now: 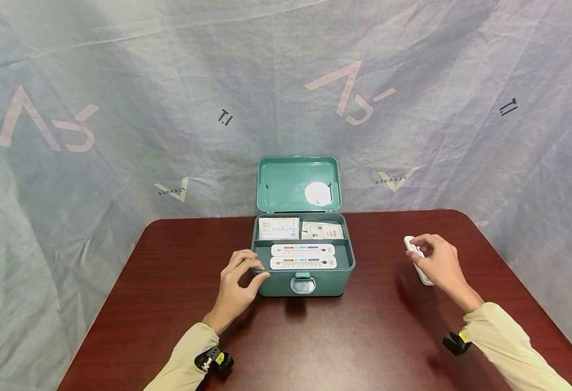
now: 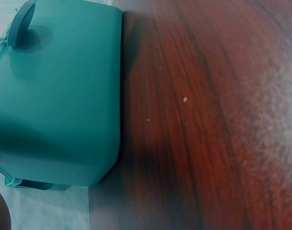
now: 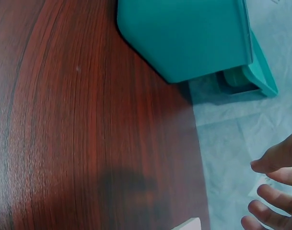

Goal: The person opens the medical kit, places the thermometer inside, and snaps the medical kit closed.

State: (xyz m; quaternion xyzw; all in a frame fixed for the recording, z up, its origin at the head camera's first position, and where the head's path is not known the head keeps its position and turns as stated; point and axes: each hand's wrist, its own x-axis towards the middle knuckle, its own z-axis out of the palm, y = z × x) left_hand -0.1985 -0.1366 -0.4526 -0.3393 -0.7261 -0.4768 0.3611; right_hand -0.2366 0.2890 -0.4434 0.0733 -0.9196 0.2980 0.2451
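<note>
A green first-aid box point(image 1: 272, 283) stands on the table with its lid point(image 1: 286, 187) raised. Two white strip thermometers point(image 1: 303, 263) lie side by side in its front compartment. At the box's front left corner, my left hand point(image 1: 237, 285) holds the rim, fingers over the edge and thumb in front. In the left wrist view, little of that hand shows beside the box point(image 2: 64, 96). My right hand point(image 1: 437, 263) hovers over another white thermometer point(image 1: 425, 279) on the table's right side. Its fingers point(image 3: 275, 199) are spread and hold nothing in the right wrist view.
The back compartments contain a packet marked "Surgical" point(image 1: 278, 228) and white and red packets point(image 1: 322, 231). A clear latch point(image 1: 303, 285) sits on the box front. Behind the dark red table point(image 1: 183, 271) hangs a grey printed cloth point(image 1: 193, 108).
</note>
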